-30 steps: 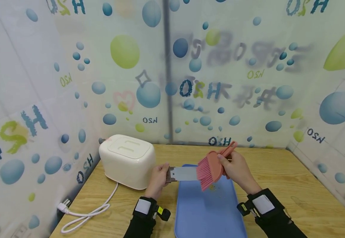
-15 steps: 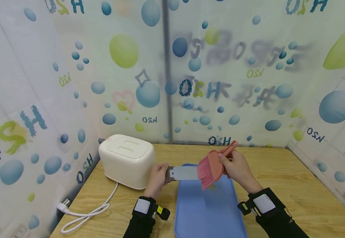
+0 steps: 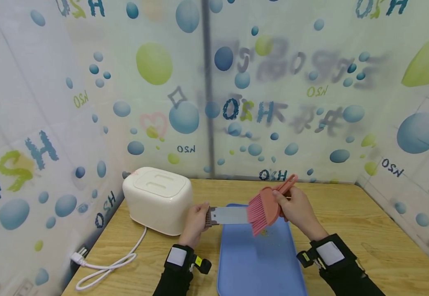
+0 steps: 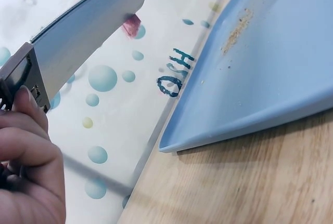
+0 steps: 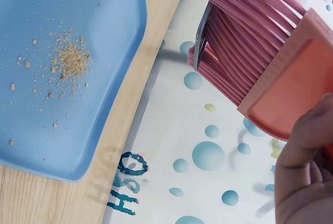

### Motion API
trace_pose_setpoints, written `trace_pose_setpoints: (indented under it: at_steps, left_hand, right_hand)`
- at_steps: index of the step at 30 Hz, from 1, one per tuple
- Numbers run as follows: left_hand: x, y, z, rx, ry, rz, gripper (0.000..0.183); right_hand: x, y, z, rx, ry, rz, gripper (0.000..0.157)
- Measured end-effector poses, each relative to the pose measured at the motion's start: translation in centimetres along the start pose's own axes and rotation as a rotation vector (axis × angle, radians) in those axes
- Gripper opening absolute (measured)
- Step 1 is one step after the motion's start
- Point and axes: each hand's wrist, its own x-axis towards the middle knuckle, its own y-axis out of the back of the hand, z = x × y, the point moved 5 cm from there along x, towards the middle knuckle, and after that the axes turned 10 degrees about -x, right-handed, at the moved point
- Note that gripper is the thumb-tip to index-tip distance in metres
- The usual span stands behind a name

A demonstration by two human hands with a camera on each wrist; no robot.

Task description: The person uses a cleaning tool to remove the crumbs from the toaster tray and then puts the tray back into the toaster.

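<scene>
Evidently, the metal plate (image 3: 230, 215) is gripped by one end in the left hand (image 3: 195, 222) above the far part of the blue tray (image 3: 259, 267), its other end met by the bristles (image 5: 250, 42) of the pink brush (image 3: 271, 205) gripped in the right hand (image 3: 300, 211), presumably so that crumbs (image 5: 71, 60) are caught below, the white appliance (image 3: 157, 201) being set left of the tray.

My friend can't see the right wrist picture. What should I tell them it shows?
A right hand holds a pink brush, its bristles against a thin grey piece. At picture left, tan crumbs lie in a blue tray on a wooden table.
</scene>
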Motion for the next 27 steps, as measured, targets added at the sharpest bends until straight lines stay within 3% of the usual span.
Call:
trace_pose_setpoints:
  at_steps: [27]
  left_hand:
    - [-0.15,0.09,0.03,0.001,0.003,-0.003,0.043]
  right_hand:
    - [-0.42,0.89,0.39,-0.014,-0.018,0.007,0.037]
